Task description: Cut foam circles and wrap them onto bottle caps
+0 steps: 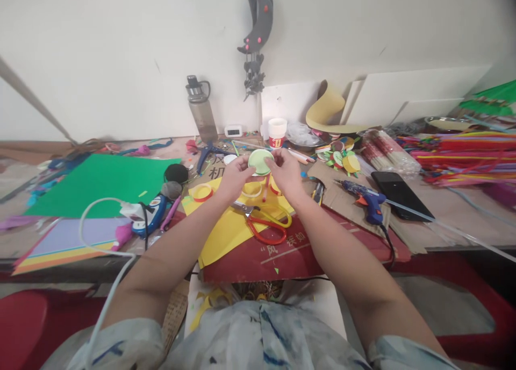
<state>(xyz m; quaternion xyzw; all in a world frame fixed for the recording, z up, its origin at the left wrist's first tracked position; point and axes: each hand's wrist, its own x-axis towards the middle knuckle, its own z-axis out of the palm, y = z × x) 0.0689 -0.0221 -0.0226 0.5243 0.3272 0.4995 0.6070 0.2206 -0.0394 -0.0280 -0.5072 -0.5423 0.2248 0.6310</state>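
A pale green disc [260,161] with a lighter rim is held up over the middle of the table. My left hand [237,177] pinches its left edge, and my right hand [285,172] grips its right edge with the thumb on its face. Below the hands, scissors [266,222] with one red and one yellow handle lie on a yellow sheet [217,235]. Around them are a red-edged ring [201,192] and a pale yellow ring [252,190]. The fingertips behind the disc are hidden.
A glue gun [368,202] and a black phone [397,195] lie at right, near colourful pipe cleaners [463,157]. Small discs [342,157] are piled beyond. A paper cup [277,132] and a bottle [202,112] stand at the back. Green sheet [108,184] lies left.
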